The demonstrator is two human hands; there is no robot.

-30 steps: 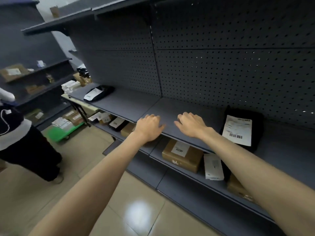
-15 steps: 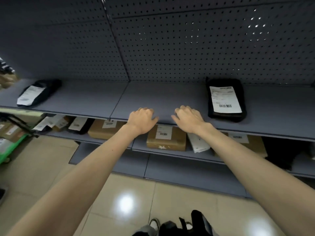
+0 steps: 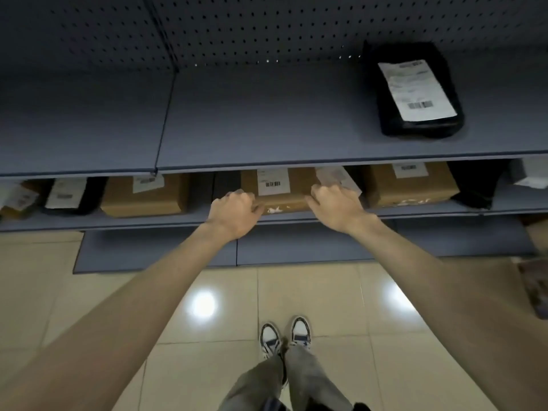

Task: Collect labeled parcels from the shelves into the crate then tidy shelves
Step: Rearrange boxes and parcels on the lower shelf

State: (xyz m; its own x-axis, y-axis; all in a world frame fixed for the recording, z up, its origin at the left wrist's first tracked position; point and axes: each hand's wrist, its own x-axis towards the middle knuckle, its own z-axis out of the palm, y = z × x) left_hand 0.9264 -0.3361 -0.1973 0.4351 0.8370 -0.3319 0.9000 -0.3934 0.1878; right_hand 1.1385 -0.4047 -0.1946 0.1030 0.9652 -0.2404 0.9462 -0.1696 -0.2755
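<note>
A brown cardboard box (image 3: 299, 186) with a white barcode label lies on the lower shelf (image 3: 148, 222), right in front of me. My left hand (image 3: 234, 213) curls around its left front corner. At the box's right front corner my right hand (image 3: 335, 209) is closed on it, partly covering a white envelope (image 3: 335, 175) that leans beside the box. On the upper shelf (image 3: 267, 120), at the right, lies a black parcel (image 3: 391, 114) with a white label. No crate is in view.
More labeled parcels share the lower shelf: a brown box (image 3: 145, 200) and a black parcel (image 3: 92, 197) to the left, another brown box (image 3: 409, 189) and a black bag (image 3: 474, 188) to the right. Tiled floor and my shoes (image 3: 284, 336) are below.
Both hands dropped from the upper shelf's front edge to the lower shelf and closed on the ends of the brown box. The view tilted down toward the floor.
</note>
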